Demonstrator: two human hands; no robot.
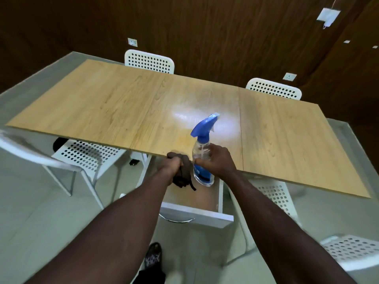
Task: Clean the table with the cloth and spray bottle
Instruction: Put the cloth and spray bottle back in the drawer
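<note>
A light wooden table [123, 103] stretches across the view. My right hand [215, 161] grips a clear spray bottle [202, 152] with a blue trigger head, held upright at the table's near edge over an open drawer. My left hand [171, 167] grips a dark cloth [182, 177], bunched and hanging just below the table edge beside the bottle. A bright light patch lies on the tabletop behind the bottle's nozzle.
A white drawer [196, 216] stands pulled open under the table's near edge. White perforated chairs stand at the far side [149, 61] [273, 89], at the near left [86, 155] and at the near right [274, 197]. Dark wood panelling forms the back wall.
</note>
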